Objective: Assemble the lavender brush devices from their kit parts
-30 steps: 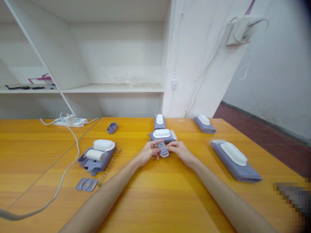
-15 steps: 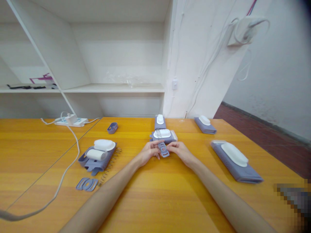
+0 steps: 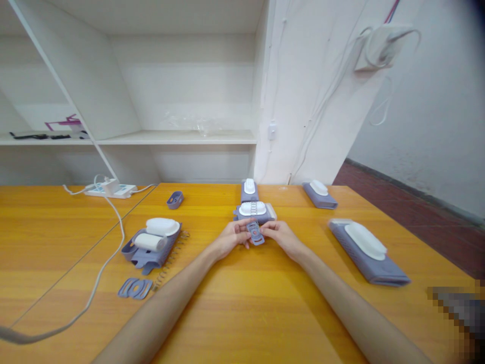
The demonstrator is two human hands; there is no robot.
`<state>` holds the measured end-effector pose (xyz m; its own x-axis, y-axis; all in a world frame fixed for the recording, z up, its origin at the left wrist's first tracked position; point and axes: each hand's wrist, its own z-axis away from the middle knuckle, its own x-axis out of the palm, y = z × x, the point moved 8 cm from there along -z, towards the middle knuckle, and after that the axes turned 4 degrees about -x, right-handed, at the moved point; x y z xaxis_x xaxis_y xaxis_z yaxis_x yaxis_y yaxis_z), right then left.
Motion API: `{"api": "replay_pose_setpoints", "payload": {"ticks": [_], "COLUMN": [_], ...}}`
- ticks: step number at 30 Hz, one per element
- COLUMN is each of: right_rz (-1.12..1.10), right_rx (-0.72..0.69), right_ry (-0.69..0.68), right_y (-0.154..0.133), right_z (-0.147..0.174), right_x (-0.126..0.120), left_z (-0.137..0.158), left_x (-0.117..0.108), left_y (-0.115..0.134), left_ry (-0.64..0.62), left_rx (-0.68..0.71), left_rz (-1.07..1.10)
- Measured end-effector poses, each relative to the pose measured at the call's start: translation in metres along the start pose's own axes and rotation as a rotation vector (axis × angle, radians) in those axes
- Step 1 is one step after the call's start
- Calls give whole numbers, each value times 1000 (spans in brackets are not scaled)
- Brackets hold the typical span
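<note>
Between my two hands is a flat grey-purple plastic plate with slots and a round hole [image 3: 255,233]. My left hand [image 3: 232,238] pinches its left edge, and the fingers of my right hand [image 3: 279,233] close on its right edge. A thin metal coil spring [image 3: 253,206] rises from the plate's far end, in front of a grey-purple holder with a white bristled brush [image 3: 242,209]. Just beyond that lies another such holder with a white top [image 3: 249,187]. Where the spring meets the plate is partly hidden by my fingers.
On the left lie a holder with a white roller [image 3: 150,242], a loose spring [image 3: 170,260], slotted plates [image 3: 135,288] and a small cup-like part [image 3: 175,200]. Two more holders [image 3: 366,241] [image 3: 319,188] are at right. A cable [image 3: 109,273] runs from the power strip [image 3: 113,189].
The spring's upper end has swung slightly to the right and now stands more upright. Both hands keep nearly the same place and grip on the plate.
</note>
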<state>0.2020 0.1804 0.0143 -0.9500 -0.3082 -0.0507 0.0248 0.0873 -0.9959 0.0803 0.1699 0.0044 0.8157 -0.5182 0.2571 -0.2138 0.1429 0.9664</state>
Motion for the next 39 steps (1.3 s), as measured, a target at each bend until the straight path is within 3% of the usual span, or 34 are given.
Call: {"api": "replay_pose_setpoints", "payload": {"ticks": [16, 31, 39], "right_rz": [-3, 235, 154], "right_rx": [41, -25, -18], "right_ry": [-139, -55, 18], "right_y": [6, 8, 5], "right_z": [1, 0, -1], "right_x": [5, 6, 3], "left_z": [4, 2, 5], "left_x": [6, 1, 7], "left_y": [8, 1, 7], "left_ry": [7, -21, -21], "left_rx": [-19, -29, -33], "left_rz": [-75, -91, -96]}}
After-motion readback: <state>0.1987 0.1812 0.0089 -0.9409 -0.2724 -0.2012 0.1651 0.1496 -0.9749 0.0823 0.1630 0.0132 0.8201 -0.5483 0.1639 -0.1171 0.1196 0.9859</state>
